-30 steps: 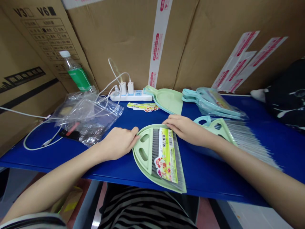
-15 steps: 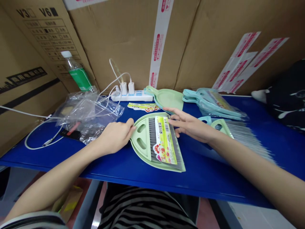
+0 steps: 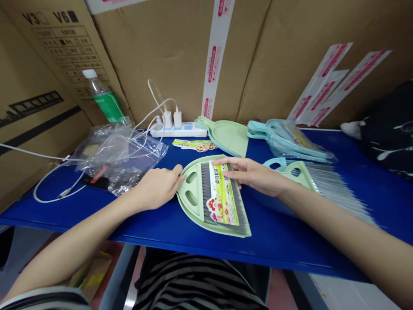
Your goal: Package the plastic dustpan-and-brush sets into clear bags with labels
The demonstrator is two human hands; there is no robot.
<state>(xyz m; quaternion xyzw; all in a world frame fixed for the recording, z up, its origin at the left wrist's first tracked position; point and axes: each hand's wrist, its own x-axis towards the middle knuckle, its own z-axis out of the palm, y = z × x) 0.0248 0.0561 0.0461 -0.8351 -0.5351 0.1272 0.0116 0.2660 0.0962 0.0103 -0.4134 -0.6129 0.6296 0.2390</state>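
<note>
A light green dustpan (image 3: pixel 211 226) is held flat over the table, its wide edge to the right. Inside it lies a small green brush (image 3: pixel 197 196) with grey bristles. A printed card label (image 3: pixel 222 196) in yellow and white lies over the bristles. At the left, my left hand (image 3: pixel 163 183) is closed around the dustpan's handle, which is mostly hidden. My right hand (image 3: pixel 248 174) reaches from the right, its upper fingers over the label's far end and the others at the edge, pinching the dustpan with its brush and label.
Behind are stacked dustpans (image 3: pixel 230 135), loose label cards (image 3: pixel 193 144) and a power strip (image 3: pixel 190 129). Bagged blue dustpans (image 3: pixel 287 137) and brushes (image 3: pixel 335 185) lie right. Plastic bags (image 3: pixel 116 150), cables and a bottle (image 3: pixel 108 105) stand left. Cardboard (image 3: pixel 171 51) walls the back of the blue table (image 3: pixel 290 241).
My right hand has moved left, its fingers now over the label's far end. The dustpan has shifted slightly towards me, with my left hand still on its handle.
</note>
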